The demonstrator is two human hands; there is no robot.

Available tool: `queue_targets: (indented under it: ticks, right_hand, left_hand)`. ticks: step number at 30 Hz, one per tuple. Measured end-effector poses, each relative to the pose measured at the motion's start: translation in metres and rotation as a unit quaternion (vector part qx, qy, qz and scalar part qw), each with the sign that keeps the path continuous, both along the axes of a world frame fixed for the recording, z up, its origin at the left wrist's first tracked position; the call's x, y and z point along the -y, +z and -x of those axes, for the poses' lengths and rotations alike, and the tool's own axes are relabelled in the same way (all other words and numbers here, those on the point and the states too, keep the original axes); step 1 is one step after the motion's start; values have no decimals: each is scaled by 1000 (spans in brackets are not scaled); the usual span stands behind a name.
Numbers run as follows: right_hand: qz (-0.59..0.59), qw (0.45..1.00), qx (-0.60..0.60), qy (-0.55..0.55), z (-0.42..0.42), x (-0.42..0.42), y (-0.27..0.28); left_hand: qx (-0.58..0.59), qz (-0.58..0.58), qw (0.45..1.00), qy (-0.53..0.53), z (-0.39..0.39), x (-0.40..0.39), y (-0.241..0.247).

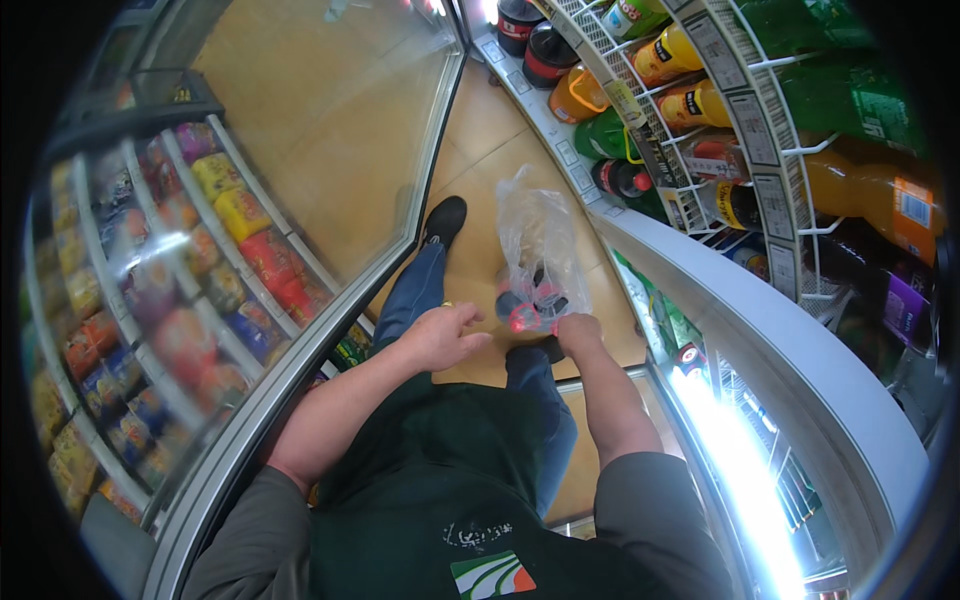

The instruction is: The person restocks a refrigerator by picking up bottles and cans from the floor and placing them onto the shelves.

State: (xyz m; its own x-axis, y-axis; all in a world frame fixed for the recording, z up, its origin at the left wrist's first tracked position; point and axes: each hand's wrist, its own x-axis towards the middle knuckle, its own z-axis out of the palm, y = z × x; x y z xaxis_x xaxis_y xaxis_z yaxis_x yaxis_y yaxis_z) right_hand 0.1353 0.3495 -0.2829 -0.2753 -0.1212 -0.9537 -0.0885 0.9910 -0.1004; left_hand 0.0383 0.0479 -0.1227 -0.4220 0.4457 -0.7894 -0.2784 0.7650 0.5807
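My right hand [579, 334] grips the near end of a clear plastic wrap [541, 214], just beside a red bottle cap [525, 318]. Inside the wrap are a few dark bottles with red caps, grouped at the near end, while its far part looks loose and crumpled. The bundle is above the tiled floor between my feet and the cooler; whether it touches the floor I cannot tell. My left hand [448, 335] holds nothing, its fingers apart and thumb out, short of the bundle on its left side.
A glass door [315, 150] with a metal frame stands swung out along my left arm. Packaged goods on shelves show in the glass. To the right, wire cooler shelves [772, 180] hold drink bottles [694, 105]. Below them glows a bright light tube [739, 457].
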Motion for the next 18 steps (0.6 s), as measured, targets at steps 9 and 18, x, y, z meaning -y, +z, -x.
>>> queue_targets:
  ticks: [9,18]
  right_hand:
    - [9,989,-108,-101,-5,8,33]
    - [-7,965,-32,-260,-17,47,-15]
  left_hand:
    - [-34,2,999,4,1,-1,-13]
    - [-17,23,999,-21,-5,9,-22]
